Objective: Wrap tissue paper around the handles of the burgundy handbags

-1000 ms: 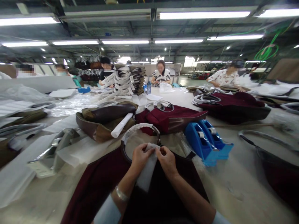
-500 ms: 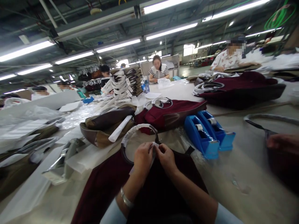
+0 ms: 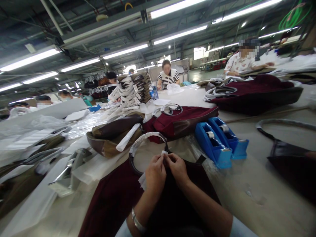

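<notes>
Pinching 1 wht strip (image 3: 142, 181) w/ L hand (image 3: 155, 174) & R hand (image 3: 177, 168).

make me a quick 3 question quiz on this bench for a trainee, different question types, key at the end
1. True or false: the left hand has a bangle at its wrist.

2. The two dispensers on the right hand's side are:
A) orange
B) blue
C) green

3. Fill in the gap: over the dark red bag, the fingertips of both hands meet at a white ____ beside the ring-shaped handle.

Key
1. True
2. B
3. strip
</notes>
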`<action>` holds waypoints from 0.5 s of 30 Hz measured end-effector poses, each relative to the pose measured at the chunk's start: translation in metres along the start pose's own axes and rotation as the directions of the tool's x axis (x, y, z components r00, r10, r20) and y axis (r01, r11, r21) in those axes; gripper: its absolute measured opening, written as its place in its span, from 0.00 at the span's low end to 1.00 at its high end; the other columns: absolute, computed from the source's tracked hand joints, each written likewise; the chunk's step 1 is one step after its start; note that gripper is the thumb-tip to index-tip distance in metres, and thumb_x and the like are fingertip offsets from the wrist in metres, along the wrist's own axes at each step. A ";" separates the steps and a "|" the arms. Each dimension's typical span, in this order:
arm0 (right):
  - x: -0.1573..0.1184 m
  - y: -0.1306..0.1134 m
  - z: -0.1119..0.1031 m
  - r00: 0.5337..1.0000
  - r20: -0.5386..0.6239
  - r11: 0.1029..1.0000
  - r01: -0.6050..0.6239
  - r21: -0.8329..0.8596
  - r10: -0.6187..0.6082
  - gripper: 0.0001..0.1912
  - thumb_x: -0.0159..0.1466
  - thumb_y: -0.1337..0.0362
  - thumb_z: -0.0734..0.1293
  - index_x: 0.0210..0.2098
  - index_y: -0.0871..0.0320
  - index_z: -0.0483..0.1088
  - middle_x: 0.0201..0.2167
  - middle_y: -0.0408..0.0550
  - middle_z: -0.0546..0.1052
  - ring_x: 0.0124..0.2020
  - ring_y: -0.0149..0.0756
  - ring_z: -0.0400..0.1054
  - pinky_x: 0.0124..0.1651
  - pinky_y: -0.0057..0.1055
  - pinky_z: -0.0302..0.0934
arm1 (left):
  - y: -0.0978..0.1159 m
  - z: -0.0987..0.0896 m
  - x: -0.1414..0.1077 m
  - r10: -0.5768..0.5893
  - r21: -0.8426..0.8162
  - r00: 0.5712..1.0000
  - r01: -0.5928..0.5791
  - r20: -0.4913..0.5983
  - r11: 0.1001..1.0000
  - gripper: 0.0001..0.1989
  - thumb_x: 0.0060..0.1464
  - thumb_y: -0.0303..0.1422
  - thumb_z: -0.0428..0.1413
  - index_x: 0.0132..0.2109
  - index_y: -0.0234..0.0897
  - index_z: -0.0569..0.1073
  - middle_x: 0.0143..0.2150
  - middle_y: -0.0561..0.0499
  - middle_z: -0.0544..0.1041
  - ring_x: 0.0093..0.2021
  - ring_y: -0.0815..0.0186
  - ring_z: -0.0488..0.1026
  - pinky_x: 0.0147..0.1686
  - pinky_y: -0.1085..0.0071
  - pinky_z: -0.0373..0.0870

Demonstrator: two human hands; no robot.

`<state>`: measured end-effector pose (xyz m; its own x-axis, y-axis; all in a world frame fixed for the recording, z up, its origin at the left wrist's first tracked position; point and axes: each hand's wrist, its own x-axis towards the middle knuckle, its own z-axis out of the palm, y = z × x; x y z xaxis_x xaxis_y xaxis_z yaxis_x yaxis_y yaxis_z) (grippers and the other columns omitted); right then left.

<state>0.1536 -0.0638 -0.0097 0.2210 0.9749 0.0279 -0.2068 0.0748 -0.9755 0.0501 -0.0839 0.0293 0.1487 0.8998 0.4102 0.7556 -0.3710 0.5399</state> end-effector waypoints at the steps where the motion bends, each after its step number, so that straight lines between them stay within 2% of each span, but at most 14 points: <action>1: 0.000 0.000 0.000 1.000 -0.004 1.000 0.004 -0.017 -0.004 0.22 0.55 0.45 0.69 0.30 0.60 0.75 0.26 0.48 0.78 0.29 0.38 0.72 0.33 0.30 0.65 | 0.001 0.001 -0.002 0.008 0.028 1.000 -0.008 0.009 1.000 0.19 0.57 0.22 0.47 0.52 0.36 0.75 0.47 0.42 0.76 0.46 0.58 0.73 0.48 0.64 0.69; 5: -0.001 -0.001 -0.002 1.000 -0.017 0.997 0.025 -0.074 -0.027 0.20 0.56 0.47 0.68 0.31 0.60 0.75 0.27 0.47 0.78 0.29 0.37 0.70 0.33 0.30 0.64 | 0.000 -0.008 -0.003 0.040 0.020 0.996 -0.041 0.074 0.999 0.20 0.56 0.22 0.49 0.53 0.36 0.75 0.52 0.41 0.76 0.51 0.56 0.73 0.53 0.62 0.68; 8: -0.004 -0.007 -0.001 1.000 -0.004 0.998 0.016 -0.067 -0.016 0.18 0.57 0.50 0.67 0.31 0.60 0.75 0.23 0.44 0.75 0.25 0.34 0.66 0.29 0.28 0.60 | -0.007 -0.030 0.012 0.049 -0.118 0.985 -0.029 0.167 0.993 0.15 0.57 0.27 0.51 0.46 0.38 0.79 0.47 0.44 0.80 0.46 0.58 0.77 0.48 0.66 0.71; 11: -0.006 -0.011 0.000 1.000 0.008 1.000 -0.008 -0.017 0.009 0.17 0.57 0.51 0.67 0.30 0.60 0.74 0.20 0.41 0.71 0.22 0.32 0.63 0.27 0.27 0.58 | -0.018 -0.048 0.035 -0.058 -0.221 0.983 0.096 0.173 0.971 0.12 0.55 0.32 0.55 0.43 0.36 0.80 0.42 0.44 0.81 0.40 0.59 0.78 0.40 0.69 0.72; 12: -0.006 -0.012 0.001 1.000 0.010 1.000 -0.016 0.007 0.016 0.17 0.57 0.51 0.67 0.30 0.60 0.74 0.20 0.41 0.71 0.22 0.32 0.63 0.28 0.27 0.58 | -0.022 -0.050 0.041 -0.106 -0.257 0.973 0.158 0.205 0.953 0.12 0.55 0.34 0.56 0.43 0.34 0.80 0.41 0.43 0.81 0.39 0.59 0.77 0.37 0.70 0.72; 13: -0.006 -0.012 0.001 1.000 0.012 0.999 -0.023 0.031 0.023 0.17 0.57 0.51 0.67 0.31 0.60 0.74 0.21 0.42 0.71 0.23 0.32 0.63 0.28 0.27 0.59 | -0.026 -0.049 0.044 -0.147 -0.303 0.950 0.230 0.274 0.925 0.13 0.54 0.36 0.57 0.42 0.33 0.80 0.40 0.43 0.81 0.37 0.59 0.77 0.34 0.71 0.71; 15: -0.005 -0.011 0.002 0.999 0.011 0.997 -0.032 0.067 0.031 0.17 0.57 0.51 0.68 0.32 0.61 0.74 0.22 0.43 0.72 0.24 0.31 0.63 0.29 0.27 0.59 | -0.031 -0.041 0.045 -0.184 -0.420 0.865 0.400 0.466 0.815 0.17 0.53 0.41 0.58 0.42 0.31 0.79 0.36 0.44 0.81 0.32 0.62 0.76 0.28 0.74 0.68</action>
<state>0.1533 -0.0691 0.0013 0.2039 0.9790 -0.0005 -0.2776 0.0574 -0.9590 0.0078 -0.0412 0.0612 0.2872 0.9539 -0.0874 0.4068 -0.0389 0.9127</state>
